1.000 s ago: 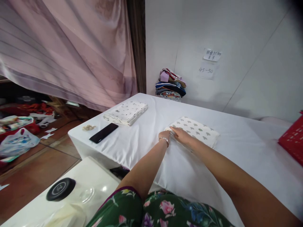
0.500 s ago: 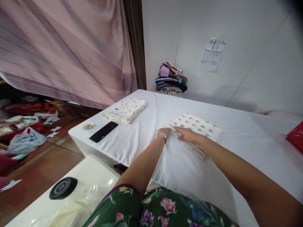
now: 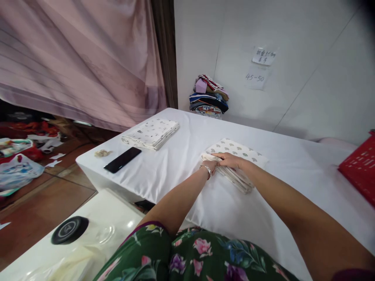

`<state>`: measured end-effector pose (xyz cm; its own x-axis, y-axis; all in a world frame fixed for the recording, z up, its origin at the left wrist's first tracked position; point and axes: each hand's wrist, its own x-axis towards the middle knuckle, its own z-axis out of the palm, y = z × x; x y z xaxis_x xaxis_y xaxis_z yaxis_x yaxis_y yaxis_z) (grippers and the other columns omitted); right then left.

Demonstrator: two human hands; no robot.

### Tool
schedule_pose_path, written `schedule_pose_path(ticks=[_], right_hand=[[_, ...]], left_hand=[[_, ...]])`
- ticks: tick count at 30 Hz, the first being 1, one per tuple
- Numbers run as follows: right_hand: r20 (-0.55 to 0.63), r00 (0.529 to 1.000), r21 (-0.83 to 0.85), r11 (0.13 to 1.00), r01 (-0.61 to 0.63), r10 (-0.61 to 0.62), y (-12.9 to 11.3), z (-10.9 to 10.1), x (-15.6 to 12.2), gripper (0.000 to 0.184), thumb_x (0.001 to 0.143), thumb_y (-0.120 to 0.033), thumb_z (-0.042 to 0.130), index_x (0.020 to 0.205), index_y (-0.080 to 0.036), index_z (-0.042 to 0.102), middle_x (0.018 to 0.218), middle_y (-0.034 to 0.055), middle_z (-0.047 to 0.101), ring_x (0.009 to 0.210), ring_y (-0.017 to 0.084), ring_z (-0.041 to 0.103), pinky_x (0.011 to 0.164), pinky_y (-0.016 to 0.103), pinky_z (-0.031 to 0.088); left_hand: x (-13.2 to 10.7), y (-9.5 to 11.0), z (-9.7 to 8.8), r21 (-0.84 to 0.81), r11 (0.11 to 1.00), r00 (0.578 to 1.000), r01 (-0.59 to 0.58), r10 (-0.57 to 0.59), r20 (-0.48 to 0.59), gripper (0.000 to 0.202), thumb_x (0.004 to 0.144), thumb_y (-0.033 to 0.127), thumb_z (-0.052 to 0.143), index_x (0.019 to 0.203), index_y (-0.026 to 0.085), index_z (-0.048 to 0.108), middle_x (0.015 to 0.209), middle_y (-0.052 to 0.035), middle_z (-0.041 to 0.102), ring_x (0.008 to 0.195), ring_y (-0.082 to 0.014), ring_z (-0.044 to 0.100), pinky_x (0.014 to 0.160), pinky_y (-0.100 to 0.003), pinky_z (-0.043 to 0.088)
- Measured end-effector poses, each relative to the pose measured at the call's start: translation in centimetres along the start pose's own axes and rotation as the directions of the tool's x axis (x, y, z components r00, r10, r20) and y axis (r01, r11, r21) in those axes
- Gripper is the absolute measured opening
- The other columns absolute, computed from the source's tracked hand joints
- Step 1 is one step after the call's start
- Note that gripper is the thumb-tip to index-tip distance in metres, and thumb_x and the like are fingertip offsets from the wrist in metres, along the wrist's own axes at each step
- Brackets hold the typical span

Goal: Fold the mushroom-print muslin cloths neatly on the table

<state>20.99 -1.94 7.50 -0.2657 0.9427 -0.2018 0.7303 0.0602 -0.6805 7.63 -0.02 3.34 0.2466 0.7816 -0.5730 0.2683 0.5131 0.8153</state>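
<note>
A folded white cloth with grey-green prints lies on the white table in front of me. My right hand rests on its near left corner with fingers curled over the edge. My left hand, a bracelet on its wrist, is tucked under that same corner, its fingers mostly hidden. The near edge of the cloth is lifted into a thick fold.
A second folded patterned cloth lies at the table's left, with a black phone and a small crumpled scrap nearby. Stacked clothes sit against the wall. A red basket stands at right. A white appliance is below left.
The near edge of the printed cloth has been raised and bunched toward me; my right hand curled from flat on top to gripping the corner. My left hand stayed at that corner.
</note>
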Motion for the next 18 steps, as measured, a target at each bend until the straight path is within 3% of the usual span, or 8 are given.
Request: schedule_pose_path(ticks=[4, 7, 9, 11, 15, 18], right_hand=[[-0.051, 0.999, 0.15, 0.989, 0.003, 0.004, 0.0, -0.3, -0.4, 0.054, 0.069, -0.021, 0.052, 0.123, -0.023, 0.056, 0.117, -0.0014, 0.062, 0.109, 0.023, 0.054, 0.097, 0.034, 0.038], [-0.232, 0.969, 0.131, 0.99, -0.059, 0.088, 0.2, -0.8, -1.2, 0.048, 0.074, -0.029, 0.052, 0.121, -0.02, 0.058, 0.114, 0.0017, 0.064, 0.107, 0.024, 0.056, 0.095, 0.036, 0.041], [-0.337, 0.935, 0.052, 0.994, -0.097, 0.109, 0.9, -1.3, -2.0, 0.047, 0.077, -0.034, 0.051, 0.121, -0.019, 0.058, 0.119, 0.0047, 0.061, 0.11, 0.024, 0.054, 0.095, 0.036, 0.041], [-0.399, 0.915, -0.098, 0.989, -0.114, 0.066, 2.4, -1.6, -3.0, 0.048, 0.08, -0.038, 0.048, 0.123, -0.02, 0.055, 0.128, 0.0061, 0.053, 0.119, 0.025, 0.047, 0.098, 0.037, 0.039], [-0.346, 0.938, -0.448, 0.877, -0.175, 0.01, 6.4, -1.3, -4.6, 0.052, 0.086, -0.047, 0.037, 0.131, -0.022, 0.047, 0.141, 0.0068, 0.039, 0.132, 0.027, 0.029, 0.105, 0.047, 0.027], [-0.342, 0.939, -0.538, 0.808, -0.239, 0.05, 8.3, -0.5, -5.0, 0.056, 0.09, -0.051, 0.023, 0.136, -0.023, 0.038, 0.146, 0.0052, 0.029, 0.134, 0.027, 0.023, 0.106, 0.051, 0.023]], left_hand=[[-0.7, 0.0, 0.5, -0.001, 0.998, 0.994, 0.061, -0.061, 0.087, 0.031, 0.087, 0.034, 0.052, 0.109, 0.013, 0.054, 0.105, -0.0064, 0.057, 0.089, -0.0169, 0.058, 0.076, -0.035, 0.051], [-0.9, 0.0, 0.7, -0.014, 0.997, 0.992, 0.078, -0.076, 0.096, 0.019, 0.083, 0.03, 0.057, 0.082, 0.01, 0.058, 0.071, -0.0001, 0.057, 0.058, -0.0086, 0.053, 0.051, -0.021, 0.044], [-0.8, -0.2, 0.7, -0.035, 0.996, 0.993, 0.077, -0.073, 0.095, 0.022, 0.077, 0.024, 0.063, 0.062, 0.012, 0.051, 0.05, 0.0041, 0.046, 0.042, -0.0058, 0.041, 0.039, -0.018, 0.031], [-0.7, -0.4, 0.5, -0.066, 0.996, 0.994, 0.064, -0.058, 0.089, 0.028, 0.071, 0.021, 0.066, 0.054, 0.015, 0.045, 0.041, 0.0062, 0.037, 0.037, -0.0054, 0.033, 0.035, -0.019, 0.023], [-0.7, -0.9, 0.0, -0.134, 0.99, 0.998, 0.031, -0.023, 0.063, 0.028, 0.065, 0.02, 0.068, 0.053, 0.017, 0.044, 0.038, 0.0075, 0.034, 0.035, -0.006, 0.032, 0.035, -0.019, 0.02], [-1.1, -1.0, 0.1, -0.176, 0.984, 0.999, 0.037, -0.029, 0.045, 0.027, 0.063, 0.019, 0.07, 0.053, 0.017, 0.045, 0.039, 0.0072, 0.036, 0.035, -0.006, 0.033, 0.035, -0.019, 0.021]])
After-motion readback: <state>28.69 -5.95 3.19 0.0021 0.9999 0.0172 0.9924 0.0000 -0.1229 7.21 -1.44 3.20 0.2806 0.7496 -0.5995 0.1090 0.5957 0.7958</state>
